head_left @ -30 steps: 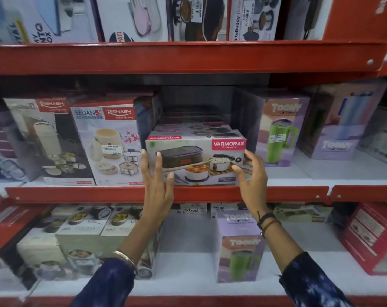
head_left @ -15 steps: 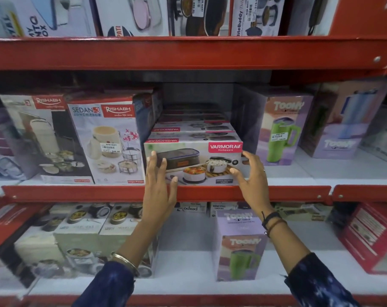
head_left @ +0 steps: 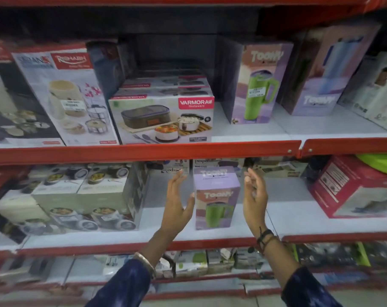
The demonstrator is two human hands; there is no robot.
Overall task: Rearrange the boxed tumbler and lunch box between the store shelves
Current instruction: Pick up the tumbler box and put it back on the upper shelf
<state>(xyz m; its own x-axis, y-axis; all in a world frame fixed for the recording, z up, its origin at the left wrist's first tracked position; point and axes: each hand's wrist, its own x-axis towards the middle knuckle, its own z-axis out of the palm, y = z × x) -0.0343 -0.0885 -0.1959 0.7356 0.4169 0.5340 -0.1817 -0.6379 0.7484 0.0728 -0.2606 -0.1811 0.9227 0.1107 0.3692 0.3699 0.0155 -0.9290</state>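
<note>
Nearest: two forearms in dark blue patterned sleeves, a metal bangle [head_left: 146, 261] on the left wrist, dark thread bands [head_left: 264, 237] on the right.

Left hand [head_left: 177, 201]: palm turned inward, fingers extended and spread, grip holding nothing; thumb tip just beside the left face of the tumbler box, contact not clear.

Right hand [head_left: 254, 197]: palm turned inward, fingers loosely curled and apart, grip holding nothing; near the box's right face, not touching.

Tumbler box [head_left: 216, 197]: lilac carton picturing a green handled tumbler, upright on the white lower shelf [head_left: 298, 220], between the two hands.

Left of it, same shelf: stacked cartons of steel containers [head_left: 81, 198]. Right: a red carton [head_left: 351, 187].

Upper shelf [head_left: 143, 151], red front edge: lunch box carton [head_left: 163, 118], Varmora brand, at the front edge with matching cartons stacked behind; Rishabh carton [head_left: 64, 96] touching its left side; a second lilac tumbler carton [head_left: 257, 85] to its right, a gap between.
</note>
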